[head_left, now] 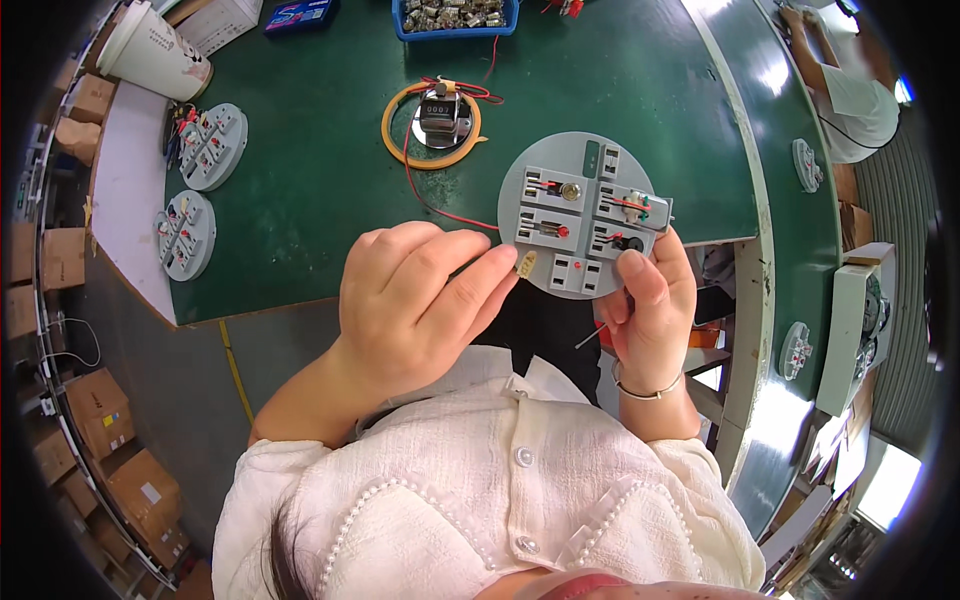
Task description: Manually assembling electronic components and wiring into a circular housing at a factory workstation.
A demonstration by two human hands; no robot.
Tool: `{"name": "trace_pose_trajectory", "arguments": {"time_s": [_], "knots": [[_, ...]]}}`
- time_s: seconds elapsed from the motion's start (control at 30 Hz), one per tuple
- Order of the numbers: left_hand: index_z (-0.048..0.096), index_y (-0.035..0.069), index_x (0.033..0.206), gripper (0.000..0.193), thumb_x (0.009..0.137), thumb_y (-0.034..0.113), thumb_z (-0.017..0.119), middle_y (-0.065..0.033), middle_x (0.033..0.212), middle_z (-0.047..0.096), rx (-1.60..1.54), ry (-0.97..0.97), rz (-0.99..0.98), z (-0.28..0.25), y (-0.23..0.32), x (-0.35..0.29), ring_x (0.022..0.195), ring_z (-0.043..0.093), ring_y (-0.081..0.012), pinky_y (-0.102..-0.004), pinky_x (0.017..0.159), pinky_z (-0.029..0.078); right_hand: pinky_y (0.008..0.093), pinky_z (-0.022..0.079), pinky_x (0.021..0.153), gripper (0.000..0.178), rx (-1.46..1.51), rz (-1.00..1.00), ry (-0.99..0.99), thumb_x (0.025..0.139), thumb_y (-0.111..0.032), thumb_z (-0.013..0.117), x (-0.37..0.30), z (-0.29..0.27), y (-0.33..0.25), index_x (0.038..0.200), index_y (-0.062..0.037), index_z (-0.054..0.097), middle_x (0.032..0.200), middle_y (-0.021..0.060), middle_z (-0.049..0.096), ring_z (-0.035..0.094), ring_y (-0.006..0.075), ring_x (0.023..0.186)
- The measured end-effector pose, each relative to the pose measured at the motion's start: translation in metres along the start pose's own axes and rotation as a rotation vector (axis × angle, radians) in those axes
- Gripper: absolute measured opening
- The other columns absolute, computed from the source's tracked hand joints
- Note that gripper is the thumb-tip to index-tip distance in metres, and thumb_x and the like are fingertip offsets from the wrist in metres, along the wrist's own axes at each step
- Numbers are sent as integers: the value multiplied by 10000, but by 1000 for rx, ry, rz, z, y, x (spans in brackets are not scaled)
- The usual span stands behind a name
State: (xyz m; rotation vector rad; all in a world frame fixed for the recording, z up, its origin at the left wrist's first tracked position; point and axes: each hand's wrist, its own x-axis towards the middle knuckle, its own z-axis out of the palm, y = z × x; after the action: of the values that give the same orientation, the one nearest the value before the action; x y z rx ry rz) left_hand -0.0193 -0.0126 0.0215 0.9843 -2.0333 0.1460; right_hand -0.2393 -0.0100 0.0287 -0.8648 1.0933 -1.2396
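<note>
A round grey plastic plate (pixel 545 165) is held tilted over the table's front edge. Motors, small red-tipped parts, black parts and red wires sit in its raised slots. My right hand (pixel 650 310) grips the plate's lower right edge, with the thumb on its front. At the left rim my left hand (pixel 425 300) has its fingers pinched together; what lies between them is hidden. Beside these fingertips is a small yellowish piece (pixel 526 264) on the plate. A thin red wire (pixel 440 212) runs from the tally counter (pixel 440 115) to the plate's left edge near my left fingers.
The counter stands inside a tan tape ring (pixel 388 130). Two similar plates (pixel 232 150) lie at the left, below a white cup (pixel 155 55). A blue bin (pixel 455 30) of metal parts is at the back. A co-worker (pixel 860 110) sits beyond the right-hand table.
</note>
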Motion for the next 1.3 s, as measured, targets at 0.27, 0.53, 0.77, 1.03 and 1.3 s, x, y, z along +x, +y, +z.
{"name": "trace_pose_trajectory", "arguments": {"time_s": [0.27,0.53,0.77,1.03,1.3], "knots": [[712,111,978,325,669,53,794,9,952,629,104,-76,102,-9,4,3,835,573,-206,-337,716,419,162,322,425,310,-7,-26,23,916,-119,645,-6,7,-3,1156,8,494,841,27,652,430,5,516],[675,87,871,208,693,-13,715,-17,889,649,-87,36,-131,-43,-19,-1,767,599,-212,-325,676,452,178,275,394,373,-114,-62,98,929,-216,600,-8,19,1,1205,19,510,817,1,590,366,23,470],[683,83,871,77,804,90,719,-35,832,663,973,352,-221,-180,-141,-23,767,616,-260,-355,685,496,185,270,380,324,-23,-84,-24,961,-230,554,-2,-17,11,1184,3,525,729,-5,553,356,26,454],[740,114,921,157,876,237,652,-33,957,685,1174,-32,-527,-253,-195,-48,920,619,-275,-403,789,508,184,275,379,311,-31,-92,-50,979,-236,536,-1,-14,18,1182,-1,523,728,-7,550,353,24,452],[685,55,1094,301,887,267,635,-110,1116,651,1365,-184,-486,-232,-157,-38,995,610,-313,-411,841,496,182,276,376,336,-27,-93,-33,979,-237,531,-4,-20,18,1207,9,518,722,-4,556,359,22,451]]}}
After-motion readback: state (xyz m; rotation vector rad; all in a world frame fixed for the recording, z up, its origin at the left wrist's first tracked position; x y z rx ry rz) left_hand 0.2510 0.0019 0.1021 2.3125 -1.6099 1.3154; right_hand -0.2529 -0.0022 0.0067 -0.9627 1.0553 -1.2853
